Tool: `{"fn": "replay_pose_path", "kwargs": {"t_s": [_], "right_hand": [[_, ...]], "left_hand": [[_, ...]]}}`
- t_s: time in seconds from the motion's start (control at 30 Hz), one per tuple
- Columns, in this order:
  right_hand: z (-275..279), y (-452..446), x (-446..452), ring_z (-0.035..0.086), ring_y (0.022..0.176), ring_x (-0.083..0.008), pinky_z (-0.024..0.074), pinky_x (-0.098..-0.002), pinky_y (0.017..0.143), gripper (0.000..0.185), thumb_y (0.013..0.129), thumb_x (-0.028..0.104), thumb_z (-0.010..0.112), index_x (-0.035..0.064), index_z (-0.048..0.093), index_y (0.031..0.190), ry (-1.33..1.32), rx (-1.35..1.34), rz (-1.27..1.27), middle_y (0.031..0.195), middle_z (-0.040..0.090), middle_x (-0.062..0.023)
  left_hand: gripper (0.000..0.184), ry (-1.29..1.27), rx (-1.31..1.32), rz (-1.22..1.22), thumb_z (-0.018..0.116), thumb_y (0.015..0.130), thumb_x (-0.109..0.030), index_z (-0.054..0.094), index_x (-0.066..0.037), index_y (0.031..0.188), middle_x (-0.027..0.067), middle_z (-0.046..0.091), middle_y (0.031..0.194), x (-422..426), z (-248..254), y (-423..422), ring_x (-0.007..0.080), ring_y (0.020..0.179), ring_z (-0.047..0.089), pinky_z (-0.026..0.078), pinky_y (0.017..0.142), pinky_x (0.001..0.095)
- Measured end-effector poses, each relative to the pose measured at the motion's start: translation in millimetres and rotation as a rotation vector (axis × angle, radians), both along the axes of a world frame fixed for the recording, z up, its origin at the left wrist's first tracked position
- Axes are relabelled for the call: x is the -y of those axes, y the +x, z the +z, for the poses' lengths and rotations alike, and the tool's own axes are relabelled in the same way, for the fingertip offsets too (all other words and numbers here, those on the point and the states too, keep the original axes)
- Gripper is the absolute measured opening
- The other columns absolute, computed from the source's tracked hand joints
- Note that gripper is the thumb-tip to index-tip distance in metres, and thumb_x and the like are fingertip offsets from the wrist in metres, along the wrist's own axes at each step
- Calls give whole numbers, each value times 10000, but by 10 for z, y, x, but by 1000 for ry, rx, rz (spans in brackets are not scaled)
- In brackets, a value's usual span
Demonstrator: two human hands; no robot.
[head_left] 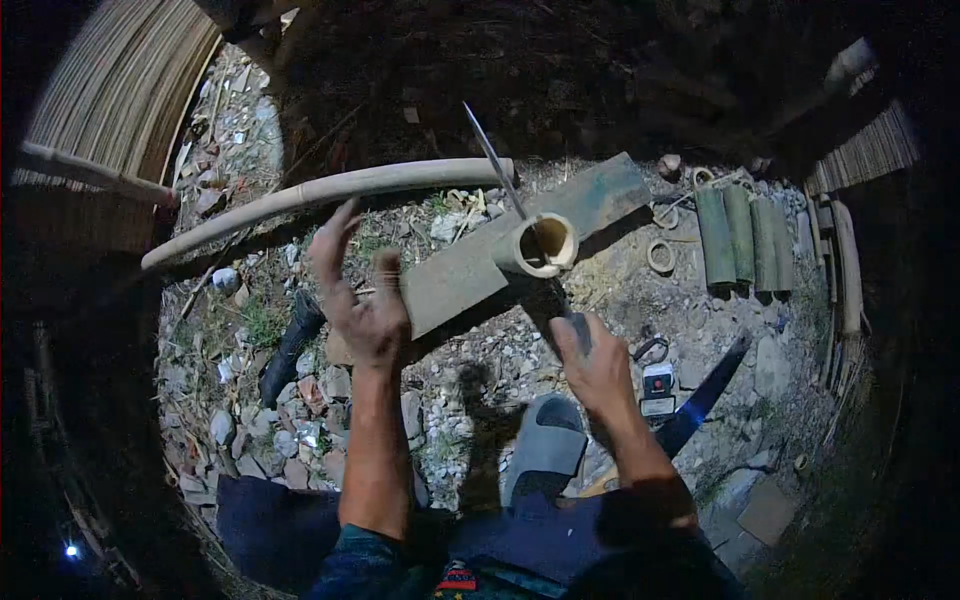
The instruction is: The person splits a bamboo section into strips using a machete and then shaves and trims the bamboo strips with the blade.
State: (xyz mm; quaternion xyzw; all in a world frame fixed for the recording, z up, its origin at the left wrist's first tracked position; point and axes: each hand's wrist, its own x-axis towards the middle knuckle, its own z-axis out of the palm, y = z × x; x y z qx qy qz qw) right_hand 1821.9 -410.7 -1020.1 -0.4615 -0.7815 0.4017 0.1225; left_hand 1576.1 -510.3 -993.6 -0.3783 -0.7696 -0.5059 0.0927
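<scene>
My right hand is closed around the dark handle of a long knife. The knife's thin blade slants up and away, crossing the mouth of a short hollow bamboo piece and passing beyond its far rim. This bamboo piece stands on a flat wooden plank, its open end facing up toward me. To the left, my left hand is raised over the plank's near end, fingers apart and holding nothing. It is apart from the bamboo piece.
A long bamboo pole lies beyond the plank. Several cut bamboo tubes lie at the right, near a bamboo ring. A handsaw blade and a small black box rest by my sandal on stony ground.
</scene>
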Motion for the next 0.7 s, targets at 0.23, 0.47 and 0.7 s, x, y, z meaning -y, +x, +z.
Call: {"fn": "replay_pose_path", "kwargs": {"t_s": [0.23,0.47,0.7], "right_hand": [[-517,-35,-120,676,969,-498,545,-516,889,296,759,33,600,-74,666,1027,-153,270,93,958,687,-346],[-1471,341,161,686,851,-488,550,-515,768,194,674,-18,611,-120,660,832,-13,184,25,828,658,-343],[-1412,553,320,667,948,-511,552,-502,843,289,822,182,728,-72,651,938,-178,354,-6,943,689,-321]], "left_hand": [[536,-346,-354,-543,702,929,-276,570,-114,1423,128,566,1430,-757,64,384,376,1279,551,415,1104,486],[473,-367,-281,-554,610,994,-250,563,-110,1443,143,542,1470,-765,-37,284,350,1274,564,417,1100,481],[511,-384,-80,-642,509,1039,-159,443,-117,1544,149,320,1638,-784,9,200,406,1362,495,413,1128,434]]}}
